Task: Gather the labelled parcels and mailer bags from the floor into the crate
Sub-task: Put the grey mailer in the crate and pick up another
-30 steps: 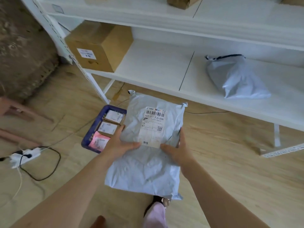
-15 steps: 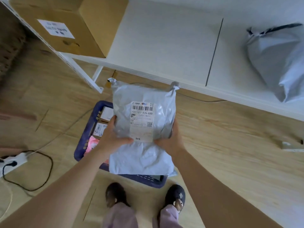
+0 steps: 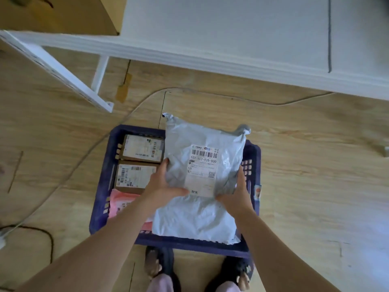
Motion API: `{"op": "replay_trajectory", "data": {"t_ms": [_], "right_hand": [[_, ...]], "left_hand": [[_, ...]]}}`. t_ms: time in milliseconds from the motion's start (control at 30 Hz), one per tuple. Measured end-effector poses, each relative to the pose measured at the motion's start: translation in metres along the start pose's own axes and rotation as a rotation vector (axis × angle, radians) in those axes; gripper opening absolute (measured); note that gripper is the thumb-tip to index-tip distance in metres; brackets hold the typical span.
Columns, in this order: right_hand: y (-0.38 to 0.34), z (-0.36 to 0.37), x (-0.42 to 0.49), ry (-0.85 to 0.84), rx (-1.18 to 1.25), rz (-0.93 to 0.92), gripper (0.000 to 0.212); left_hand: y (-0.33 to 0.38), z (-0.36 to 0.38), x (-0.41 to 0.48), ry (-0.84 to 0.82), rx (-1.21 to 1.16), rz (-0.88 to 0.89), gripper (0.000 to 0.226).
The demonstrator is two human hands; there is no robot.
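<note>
The mailer bag (image 3: 202,218) covers the interior of the crate (image 3: 102,186) under the right hand (image 3: 237,197); the forearm (image 3: 117,234) hides part of the pink mailer (image 3: 121,202) near the left hand (image 3: 162,186).

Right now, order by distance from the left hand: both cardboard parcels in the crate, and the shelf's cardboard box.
1. Near cardboard parcel, beside the left hand.
2. Far cardboard parcel, at the crate's far end.
3. Cardboard box, on the shelf, top left.

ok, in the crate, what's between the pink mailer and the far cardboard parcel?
Another labelled cardboard parcel lies between them, as the head view shows.
</note>
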State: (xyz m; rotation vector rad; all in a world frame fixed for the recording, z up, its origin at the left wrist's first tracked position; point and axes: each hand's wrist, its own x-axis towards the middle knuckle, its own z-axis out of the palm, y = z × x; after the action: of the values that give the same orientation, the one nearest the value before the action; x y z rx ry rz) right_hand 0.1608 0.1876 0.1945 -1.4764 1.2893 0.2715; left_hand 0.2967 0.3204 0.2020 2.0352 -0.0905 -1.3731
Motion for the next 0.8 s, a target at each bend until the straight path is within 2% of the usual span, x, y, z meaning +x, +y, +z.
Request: {"op": "replay_trajectory", "data": {"t_ms": [133,267,367,433,500,533,633,800], "right_hand": [[0.03,0.019,0.023,0.088,-0.092,0.097,0.071],[0.052,0.025,0.04,0.09,-0.327,0.156,0.065],[0.054,0.024,0.042,0.086,-0.591,0.109,0.088],[0.052,0.024,0.043,0.013,-0.815,-0.069,0.1],[0.051,0.028,0.049,-0.105,-0.937,-0.192,0.115],[0.053,0.031,0.054,-0.145,-0.985,-0.208,0.122],[0.069,0.042,0.077,-0.179,-1.091,-0.174,0.135],[0.093,0.056,0.106,-0.136,-1.133,-0.149,0.141]], "left_hand": [[-0.039,0.014,0.035,-0.062,0.17,-0.056,0.107],[-0.054,0.032,0.059,-0.118,0.557,-0.098,0.106],[-0.054,0.038,0.067,-0.093,0.792,-0.034,0.112],[-0.051,0.043,0.07,-0.007,0.959,0.164,0.122],[-0.049,0.052,0.076,-0.012,1.119,0.341,0.13],[-0.049,0.056,0.08,-0.036,1.198,0.376,0.134],[-0.054,0.068,0.1,-0.074,1.354,0.353,0.142],[-0.074,0.084,0.127,-0.052,1.366,0.337,0.144]]}}
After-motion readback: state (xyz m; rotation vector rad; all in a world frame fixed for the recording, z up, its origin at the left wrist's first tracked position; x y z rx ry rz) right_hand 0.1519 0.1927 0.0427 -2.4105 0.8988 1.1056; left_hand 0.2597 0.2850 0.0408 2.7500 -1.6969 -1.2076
